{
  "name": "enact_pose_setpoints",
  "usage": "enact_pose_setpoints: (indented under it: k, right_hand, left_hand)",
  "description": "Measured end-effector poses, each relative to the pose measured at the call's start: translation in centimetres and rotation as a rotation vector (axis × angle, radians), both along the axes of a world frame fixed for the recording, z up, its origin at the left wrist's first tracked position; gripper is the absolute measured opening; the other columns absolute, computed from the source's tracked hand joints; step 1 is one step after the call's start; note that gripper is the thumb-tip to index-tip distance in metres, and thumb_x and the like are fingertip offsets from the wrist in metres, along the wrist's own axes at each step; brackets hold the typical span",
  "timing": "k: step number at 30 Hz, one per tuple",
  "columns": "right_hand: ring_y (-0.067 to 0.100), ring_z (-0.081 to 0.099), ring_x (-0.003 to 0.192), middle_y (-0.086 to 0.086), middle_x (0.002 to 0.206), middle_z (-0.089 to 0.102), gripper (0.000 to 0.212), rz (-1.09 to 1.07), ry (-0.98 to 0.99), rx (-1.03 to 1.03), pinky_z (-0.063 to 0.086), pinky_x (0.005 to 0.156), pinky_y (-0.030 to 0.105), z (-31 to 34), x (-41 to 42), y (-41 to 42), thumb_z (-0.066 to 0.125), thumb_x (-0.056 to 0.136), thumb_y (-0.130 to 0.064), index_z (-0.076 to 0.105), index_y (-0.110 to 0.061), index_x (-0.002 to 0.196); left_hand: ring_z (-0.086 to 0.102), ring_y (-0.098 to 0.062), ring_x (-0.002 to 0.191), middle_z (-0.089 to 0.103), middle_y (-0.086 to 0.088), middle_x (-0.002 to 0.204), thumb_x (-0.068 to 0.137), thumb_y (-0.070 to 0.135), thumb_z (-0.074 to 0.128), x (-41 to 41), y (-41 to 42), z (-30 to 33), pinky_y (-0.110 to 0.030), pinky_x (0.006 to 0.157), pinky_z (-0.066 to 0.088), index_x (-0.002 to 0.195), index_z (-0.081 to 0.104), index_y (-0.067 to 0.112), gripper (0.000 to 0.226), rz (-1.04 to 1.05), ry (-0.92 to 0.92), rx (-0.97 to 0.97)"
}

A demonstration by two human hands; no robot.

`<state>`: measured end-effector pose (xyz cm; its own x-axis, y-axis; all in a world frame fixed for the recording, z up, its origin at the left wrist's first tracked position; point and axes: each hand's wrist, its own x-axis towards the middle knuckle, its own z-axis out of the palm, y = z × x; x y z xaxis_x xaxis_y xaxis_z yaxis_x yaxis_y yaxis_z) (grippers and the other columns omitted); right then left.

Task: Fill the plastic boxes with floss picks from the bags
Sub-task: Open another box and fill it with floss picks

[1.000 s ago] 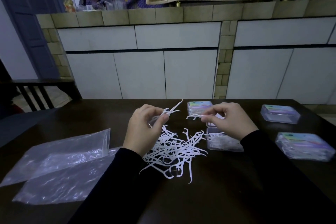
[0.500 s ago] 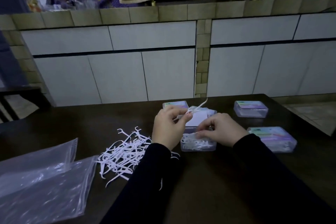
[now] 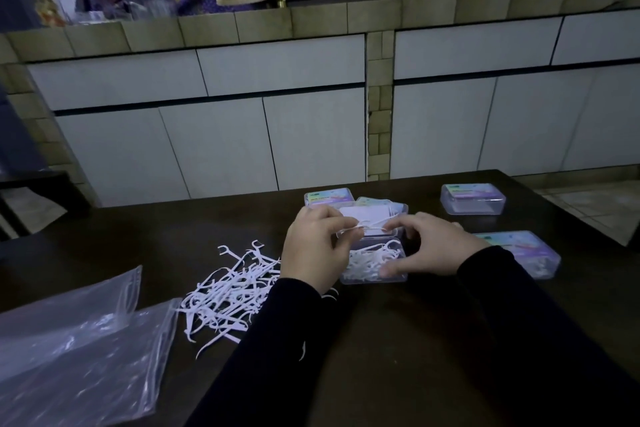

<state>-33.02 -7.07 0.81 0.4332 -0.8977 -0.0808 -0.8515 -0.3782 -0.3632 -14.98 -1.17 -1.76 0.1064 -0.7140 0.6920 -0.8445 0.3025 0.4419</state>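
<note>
Left hand: left hand (image 3: 317, 250) hovers over the near left corner of the open box, fingers curled, pinching a few floss picks (image 3: 369, 226) above it
Right hand: right hand (image 3: 431, 248) sits at the box's right side, fingertips meeting the same picks; thumb rests on the near right edge
Table: dark table (image 3: 398, 340) carries everything
Bags: two clear plastic bags (image 3: 72, 350) lie flat and overlapping at the near left
Loose pile: white floss picks (image 3: 230, 291) lie tangled between the bags and the left hand
Open box: clear plastic box (image 3: 374, 263) between the hands, partly filled with picks, lid (image 3: 381, 210) tipped back
Closed boxes: one (image 3: 327, 197) behind the open box, one (image 3: 472, 199) far right, one (image 3: 523, 253) just beyond the right wrist
</note>
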Motion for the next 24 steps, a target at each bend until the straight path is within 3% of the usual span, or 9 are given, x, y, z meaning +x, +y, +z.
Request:
enact_pose_setpoints:
  k: [3,9,15,24]
  right_hand:
    - [0.019,0.039,0.129,-0.008,0.139,0.043,0.091,-0.01,0.03,0.051,0.027,0.11,0.046,-0.2,-0.03,-0.15,0.077,0.059,-0.066,0.035,-0.045,0.137]
    - [0.018,0.04,0.131,-0.009,0.144,0.044,0.089,0.023,-0.087,0.127,0.031,0.112,0.047,-0.79,-0.04,-0.42,0.083,0.061,-0.053,0.038,-0.042,0.136]
    - [0.015,0.041,0.128,-0.01,0.141,0.044,0.079,0.064,-0.147,0.147,0.033,0.111,0.046,-0.83,-0.28,-0.31,0.085,0.063,-0.046,0.043,-0.045,0.13]
    - [0.006,0.038,0.11,-0.009,0.138,0.045,0.077,0.086,-0.183,0.159,0.04,0.098,0.03,-0.83,-0.24,-0.2,0.085,0.066,-0.04,0.043,-0.041,0.131]
  left_hand:
    - [0.035,-0.005,0.081,0.064,0.008,0.085,0.082,0.029,0.073,0.17,-0.08,0.09,-0.025,0.073,0.037,0.093,0.077,0.019,0.015,0.01,-0.116,-0.021]
    - [0.035,-0.01,0.076,0.064,0.005,0.079,0.078,0.026,0.077,0.09,-0.04,0.58,-0.031,0.064,0.037,0.086,0.077,0.019,0.011,0.047,-0.229,-0.103]
    - [0.042,-0.018,0.103,0.063,0.009,0.11,0.091,0.041,0.058,-0.28,0.36,0.54,-0.032,0.082,0.032,0.108,0.071,0.033,0.024,0.134,-0.335,0.285]
    - [0.04,-0.013,0.108,0.058,0.012,0.118,0.089,0.05,0.056,0.51,0.52,0.92,-0.033,0.091,0.034,0.12,0.062,0.038,0.033,0.08,-0.24,0.416]
